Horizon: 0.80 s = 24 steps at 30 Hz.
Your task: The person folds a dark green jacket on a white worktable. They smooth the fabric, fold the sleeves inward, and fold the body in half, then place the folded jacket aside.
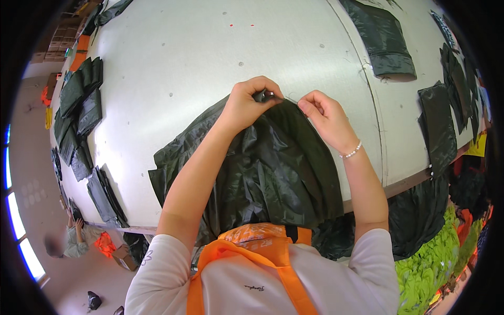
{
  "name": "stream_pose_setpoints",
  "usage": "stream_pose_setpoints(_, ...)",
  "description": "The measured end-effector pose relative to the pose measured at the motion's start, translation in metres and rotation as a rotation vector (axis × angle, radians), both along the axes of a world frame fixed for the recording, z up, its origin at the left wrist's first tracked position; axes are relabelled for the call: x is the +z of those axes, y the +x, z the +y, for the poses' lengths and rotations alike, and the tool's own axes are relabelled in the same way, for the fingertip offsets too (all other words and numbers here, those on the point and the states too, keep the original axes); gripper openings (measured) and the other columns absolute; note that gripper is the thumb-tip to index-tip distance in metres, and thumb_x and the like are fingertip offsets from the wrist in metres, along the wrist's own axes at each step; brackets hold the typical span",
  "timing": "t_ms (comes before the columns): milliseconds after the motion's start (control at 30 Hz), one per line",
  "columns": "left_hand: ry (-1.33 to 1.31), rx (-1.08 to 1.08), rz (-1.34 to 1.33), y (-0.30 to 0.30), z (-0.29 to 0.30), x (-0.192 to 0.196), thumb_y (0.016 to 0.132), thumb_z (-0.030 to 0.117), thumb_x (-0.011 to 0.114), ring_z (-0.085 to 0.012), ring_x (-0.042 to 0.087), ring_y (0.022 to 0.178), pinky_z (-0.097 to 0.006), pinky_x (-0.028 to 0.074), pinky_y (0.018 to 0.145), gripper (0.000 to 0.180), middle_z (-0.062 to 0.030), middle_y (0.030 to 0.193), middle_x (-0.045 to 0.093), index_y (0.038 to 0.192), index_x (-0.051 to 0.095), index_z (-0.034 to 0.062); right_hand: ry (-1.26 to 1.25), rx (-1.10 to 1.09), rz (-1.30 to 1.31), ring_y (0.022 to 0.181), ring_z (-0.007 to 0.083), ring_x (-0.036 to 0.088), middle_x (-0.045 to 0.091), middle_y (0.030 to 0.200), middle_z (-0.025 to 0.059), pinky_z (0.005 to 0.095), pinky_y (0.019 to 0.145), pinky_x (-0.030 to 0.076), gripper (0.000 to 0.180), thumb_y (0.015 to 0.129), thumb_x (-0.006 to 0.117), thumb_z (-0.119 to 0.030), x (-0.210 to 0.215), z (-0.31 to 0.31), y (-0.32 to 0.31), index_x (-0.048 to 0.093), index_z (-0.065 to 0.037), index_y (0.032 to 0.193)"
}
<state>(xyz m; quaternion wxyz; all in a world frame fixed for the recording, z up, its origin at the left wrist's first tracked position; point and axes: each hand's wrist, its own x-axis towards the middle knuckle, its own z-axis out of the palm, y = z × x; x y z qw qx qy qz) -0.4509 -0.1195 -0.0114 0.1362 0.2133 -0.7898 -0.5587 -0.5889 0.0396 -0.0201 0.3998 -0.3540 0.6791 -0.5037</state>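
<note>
A dark, shiny fabric piece (pixel 268 163), gathered in folds, spreads over the near edge of a pale table and hangs toward my lap. My left hand (pixel 249 102) is closed on its upper edge, where a bit of cloth curls up between the thumb and fingers. Just to the right, my right hand (pixel 326 116) pinches with thumb and forefinger at the edge of the same fabric. Fine loose threads show near the fingertips. The lower part of the piece is partly hidden by my left forearm.
Dark folded fabric pieces (pixel 79 113) lie along the table's left side. Another dark piece (pixel 386 44) is at the far right, with more (pixel 438 123) along the right edge. Bright green cloth (pixel 428 257) is heaped below right. A person (pixel 73 239) sits at left.
</note>
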Motion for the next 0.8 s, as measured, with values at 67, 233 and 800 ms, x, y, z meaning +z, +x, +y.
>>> stream_pose_setpoints(67,0.001,0.009,0.002,0.001,-0.001,-0.001,0.072,-0.013,0.062,-0.0135,0.061,0.084,-0.026,0.049,0.079,0.016,-0.0031,0.084,0.064,0.082,0.063,0.0005,0.004,0.022,0.015,0.065,0.0053,0.047,0.057,0.071,-0.0009,0.0228,0.061,0.042,0.023,0.091,0.060,-0.021,0.003,-0.003,-0.001,0.059,0.001,0.085)
stream_pose_setpoints(233,0.017,0.023,0.025,0.002,0.000,-0.003,0.072,-0.012,0.062,-0.0136,0.061,0.084,-0.027,0.049,0.079,0.016,-0.0032,0.085,0.064,0.081,0.063,0.0009,0.009,0.046,0.002,0.065,0.0055,0.049,0.058,0.071,-0.0004,0.0224,0.061,0.043,0.023,0.091,0.060,-0.021,0.004,-0.007,-0.004,0.060,0.001,0.084)
stream_pose_setpoints(800,0.275,0.567,-0.237,0.155,0.093,-0.081,0.084,0.009,0.067,-0.0107,0.058,0.079,-0.025,0.047,0.073,0.036,-0.0082,0.098,0.062,0.117,0.054,0.0012,0.436,-0.582,1.367,0.099,0.0329,0.055,0.060,0.101,0.0173,0.0420,0.085,0.045,0.037,0.084,0.064,-0.031,-0.121,0.100,-0.125,0.060,-0.004,0.108)
